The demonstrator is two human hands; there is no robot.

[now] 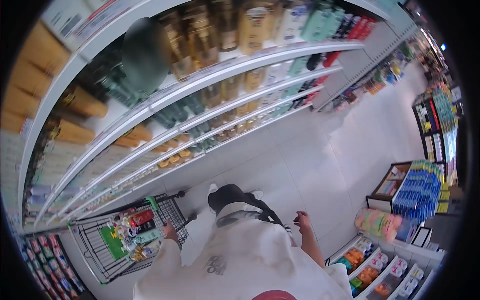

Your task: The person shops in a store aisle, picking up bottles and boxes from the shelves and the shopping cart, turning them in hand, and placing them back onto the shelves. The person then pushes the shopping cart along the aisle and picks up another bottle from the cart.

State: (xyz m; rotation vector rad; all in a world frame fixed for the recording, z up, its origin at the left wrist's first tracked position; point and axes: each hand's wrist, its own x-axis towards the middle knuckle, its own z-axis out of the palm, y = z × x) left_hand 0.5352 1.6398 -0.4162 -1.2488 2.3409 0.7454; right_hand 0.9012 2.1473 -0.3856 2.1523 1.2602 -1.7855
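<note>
My left hand [170, 231] is at the near side of a black wire shopping cart [92, 245], its fingers closed at the rim; their exact hold is small and blurred. Inside the cart lie a red package [141, 217], a green flat item [112, 243] and several mixed packs. My right hand [302, 220] hangs out to the right, fingers loosely bent and apart, with nothing in it. It is over the floor, away from the shelves.
Long white shelves [220, 67] with bottles curve along the left and ahead. Tiled floor [305, 150] runs up the aisle. At right stand a display of blue boxes [417, 192] and a pink and yellow bundle [377, 223]. Low shelves [372, 267] hold orange and white packs.
</note>
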